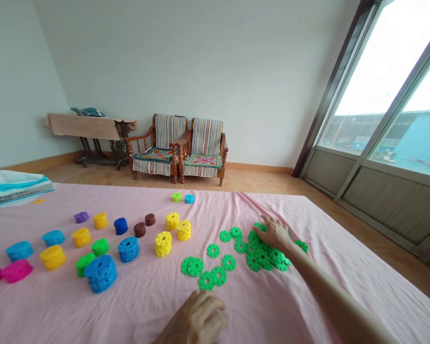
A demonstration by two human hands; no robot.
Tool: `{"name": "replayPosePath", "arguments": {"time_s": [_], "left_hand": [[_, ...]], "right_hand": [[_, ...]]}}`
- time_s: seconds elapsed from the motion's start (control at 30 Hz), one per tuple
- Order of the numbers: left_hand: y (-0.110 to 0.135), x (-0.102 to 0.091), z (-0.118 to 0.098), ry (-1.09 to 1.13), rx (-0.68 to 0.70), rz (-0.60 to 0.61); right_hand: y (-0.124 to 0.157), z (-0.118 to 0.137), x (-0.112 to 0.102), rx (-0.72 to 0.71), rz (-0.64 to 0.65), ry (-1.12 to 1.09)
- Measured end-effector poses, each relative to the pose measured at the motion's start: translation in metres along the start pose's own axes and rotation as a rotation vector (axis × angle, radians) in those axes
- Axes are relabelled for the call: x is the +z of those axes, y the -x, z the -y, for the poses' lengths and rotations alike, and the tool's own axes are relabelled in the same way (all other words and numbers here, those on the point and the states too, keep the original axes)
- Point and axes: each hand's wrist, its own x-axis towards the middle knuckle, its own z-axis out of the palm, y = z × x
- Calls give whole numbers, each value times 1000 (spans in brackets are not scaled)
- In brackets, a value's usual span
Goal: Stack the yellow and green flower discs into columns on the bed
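My right hand reaches over a loose heap of green notched plastic discs. Its fingers are spread flat, touching discs at the heap's far edge. Closer in, my left hand is low over the cloth with its fingers curled; whatever they may hold is hidden. Just beyond it lie two overlapping green discs. A small overlapping group of green discs is farther left, and single discs, such as one green disc, are scattered between that group and the heap.
A pink cloth covers the table. Stacked discs stand on the left: yellow stacks, a tall blue stack, brown stacks and pink stacks. A white-and-blue plastic bag lies far left. Two wooden chairs stand beyond the table.
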Motion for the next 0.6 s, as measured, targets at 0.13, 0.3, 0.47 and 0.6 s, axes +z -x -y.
{"name": "replayPosePath", "arguments": {"time_s": [0.13,0.3,0.47,0.6], "left_hand": [[-17,3,-6,-99,47,79],[-24,18,-7,-109,78,15],[-18,41,1,-99,113,-154],[-16,50,2,-86,99,-207]], "right_hand": [[8,3,3,6,29,45],[30,32,9,-84,28,41],[62,63,8,-344,86,-121],[63,71,3,-506,100,-269]]}}
